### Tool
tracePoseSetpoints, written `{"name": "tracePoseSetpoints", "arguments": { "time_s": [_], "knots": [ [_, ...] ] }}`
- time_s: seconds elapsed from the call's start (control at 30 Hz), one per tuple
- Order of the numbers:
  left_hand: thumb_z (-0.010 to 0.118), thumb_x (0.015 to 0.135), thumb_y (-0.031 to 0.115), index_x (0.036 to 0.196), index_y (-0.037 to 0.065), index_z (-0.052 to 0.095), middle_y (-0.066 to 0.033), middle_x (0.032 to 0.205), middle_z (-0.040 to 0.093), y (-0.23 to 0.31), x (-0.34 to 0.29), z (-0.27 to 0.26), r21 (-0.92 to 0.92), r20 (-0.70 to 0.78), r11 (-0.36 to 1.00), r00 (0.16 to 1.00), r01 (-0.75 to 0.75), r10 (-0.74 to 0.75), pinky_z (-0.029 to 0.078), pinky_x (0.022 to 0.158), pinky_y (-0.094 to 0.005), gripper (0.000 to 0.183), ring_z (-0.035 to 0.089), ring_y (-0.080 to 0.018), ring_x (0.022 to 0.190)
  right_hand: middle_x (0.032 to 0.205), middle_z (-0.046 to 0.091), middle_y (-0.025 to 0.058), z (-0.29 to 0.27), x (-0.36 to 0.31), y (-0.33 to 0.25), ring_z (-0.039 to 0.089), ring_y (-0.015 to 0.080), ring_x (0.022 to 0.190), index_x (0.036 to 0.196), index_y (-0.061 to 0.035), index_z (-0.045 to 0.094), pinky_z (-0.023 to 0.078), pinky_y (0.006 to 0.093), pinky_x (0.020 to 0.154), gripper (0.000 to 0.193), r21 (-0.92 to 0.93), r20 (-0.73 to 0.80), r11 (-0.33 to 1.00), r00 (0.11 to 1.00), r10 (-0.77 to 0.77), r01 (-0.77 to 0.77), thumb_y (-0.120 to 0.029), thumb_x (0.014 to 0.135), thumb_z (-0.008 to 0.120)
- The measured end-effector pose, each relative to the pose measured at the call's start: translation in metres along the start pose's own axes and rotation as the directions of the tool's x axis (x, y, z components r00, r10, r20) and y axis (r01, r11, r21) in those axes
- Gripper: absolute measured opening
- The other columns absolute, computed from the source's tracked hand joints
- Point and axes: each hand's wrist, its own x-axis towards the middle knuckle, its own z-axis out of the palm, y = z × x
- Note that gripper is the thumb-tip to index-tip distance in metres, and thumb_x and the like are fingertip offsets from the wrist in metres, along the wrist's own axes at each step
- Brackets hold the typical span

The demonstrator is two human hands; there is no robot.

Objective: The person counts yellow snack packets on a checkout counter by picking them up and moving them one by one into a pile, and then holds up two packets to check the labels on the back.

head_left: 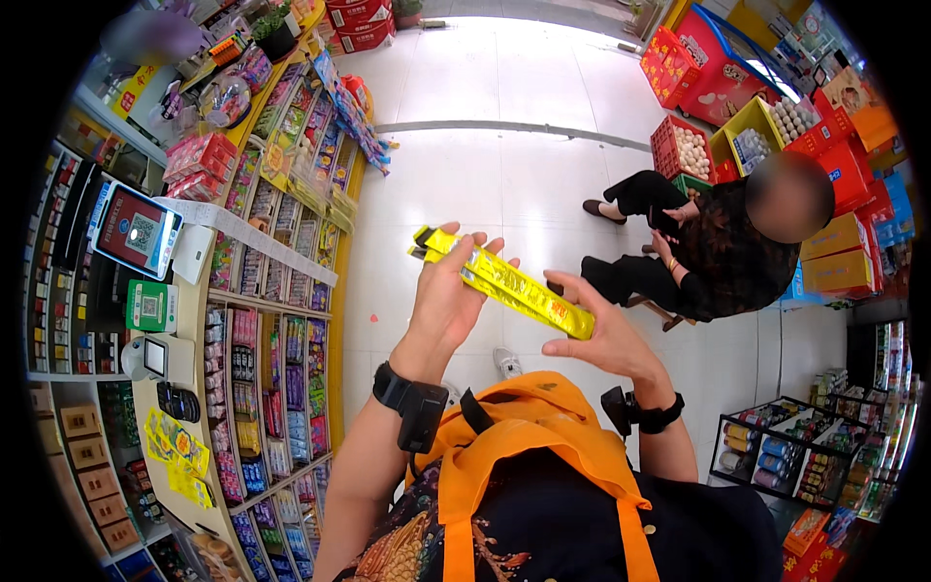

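In front of my body I hold long, shiny yellow packets (519,291), stacked together and tilted down toward the right. My left hand (448,296) grips their upper left end, its thumb lying across the top. Dark ends stick out past that thumb. Around the lower right end, my right hand (613,338) is closed, with the fingers behind and the thumb along the near side. What is inside the packets does not show. Each wrist wears a black strap with a small device.
To my left runs a counter (184,383) with shelves of small packets (257,388), a payment screen (141,233) and yellow packets (179,451). A seated person (732,242) is at the right, near crates of eggs (679,150). A black wire rack (786,451) stands at the lower right.
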Motion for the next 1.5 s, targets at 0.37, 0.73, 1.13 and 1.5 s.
{"name": "tracePoseSetpoints", "arguments": {
  "time_s": [0.37, 0.73, 1.13, 1.5],
  "knots": [
    [0.051, 0.1, 0.023, 0.126, 0.003, 0.046, -0.0143, 0.123, 0.054, 0.011, -0.002, 0.0, 0.153, 0.234, 0.988, 0.972, -0.005, -0.032, 0.042, 0.104, -0.0455, 0.033, 0.049, -0.0292, 0.125, 0.067, 0.057, 0.0029, -0.008, -0.001, 0.015, 0.047, 0.0067, 0.05, 0.098, 0.0001, 0.06, 0.041, 0.0213, 0.048, 0.043, 0.46, 0.33, 0.807, 0.915, 0.231, -0.37, -0.039, 0.102, 0.043],
    [0.04, 0.103, 0.017, 0.141, -0.003, 0.029, -0.0224, 0.145, 0.037, 0.01, -0.007, 0.004, 0.032, 0.304, 0.999, 0.953, -0.029, 0.018, 0.034, 0.113, -0.044, 0.045, 0.036, -0.0325, 0.137, 0.091, 0.065, 0.0098, -0.005, -0.002, 0.009, 0.063, 0.0124, 0.064, 0.126, 0.0032, 0.05, 0.055, 0.0268, 0.058, 0.041, 0.645, 0.13, 0.728, 0.972, 0.195, -0.232, -0.022, 0.096, 0.059],
    [0.04, 0.103, 0.023, 0.134, -0.001, 0.037, -0.0194, 0.137, 0.045, 0.003, -0.009, -0.002, 0.043, 0.316, 0.999, 0.948, 0.034, -0.046, 0.034, 0.112, -0.0462, 0.039, 0.04, -0.032, 0.134, 0.097, 0.067, 0.0111, 0.007, 0.012, 0.021, 0.068, 0.015, 0.085, 0.127, 0.0014, 0.051, 0.054, 0.0248, 0.07, 0.037, 0.732, 0.192, 0.639, 0.972, 0.139, -0.236, -0.026, 0.102, 0.048],
    [0.046, 0.101, 0.025, 0.117, 0.0, 0.053, -0.0105, 0.092, 0.065, 0.005, -0.016, -0.012, 0.693, 0.229, 0.704, 0.879, 0.155, -0.419, 0.055, 0.075, -0.0324, 0.03, 0.066, -0.0188, 0.077, 0.105, 0.066, 0.0076, 0.013, 0.033, 0.022, 0.06, 0.0093, 0.079, 0.121, -0.0027, 0.057, 0.048, 0.0221, 0.07, 0.041, 0.445, 0.069, 0.89, 0.994, 0.08, -0.103, -0.032, 0.093, 0.064]
  ]
}}
